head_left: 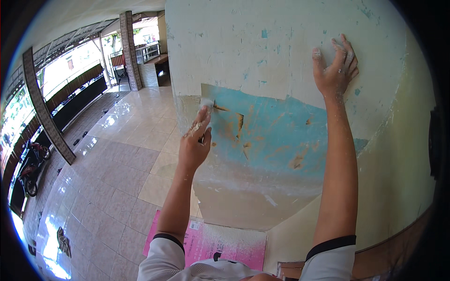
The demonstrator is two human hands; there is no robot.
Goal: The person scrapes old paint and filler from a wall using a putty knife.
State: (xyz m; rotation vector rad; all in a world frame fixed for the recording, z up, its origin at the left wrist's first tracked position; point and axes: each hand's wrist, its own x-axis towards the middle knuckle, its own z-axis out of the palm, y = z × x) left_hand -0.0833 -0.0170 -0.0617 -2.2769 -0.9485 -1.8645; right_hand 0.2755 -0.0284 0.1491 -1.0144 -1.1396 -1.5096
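My left hand (196,140) is closed around a small flat scraper, its pale blade (206,102) at the left edge of a turquoise patch (276,129) on the wall. Most of the scraper is hidden by the fingers, and a dark bit shows near the palm. Rusty brown stains and lifted paint edges mark the turquoise patch. Higher up on the right, my right hand (335,70) rests on the off-white painted wall (234,51) with its fingers spread. White dust coats its fingertips. Small turquoise flecks dot the paint around it.
Beneath the wall lies a pink sheet (225,246) sprinkled with white flakes. Glossy tiles (122,187) cover the floor to the left, with a rag (63,242) on them. Pillars (44,103), a fence and a parked motorbike (33,166) stand farther left.
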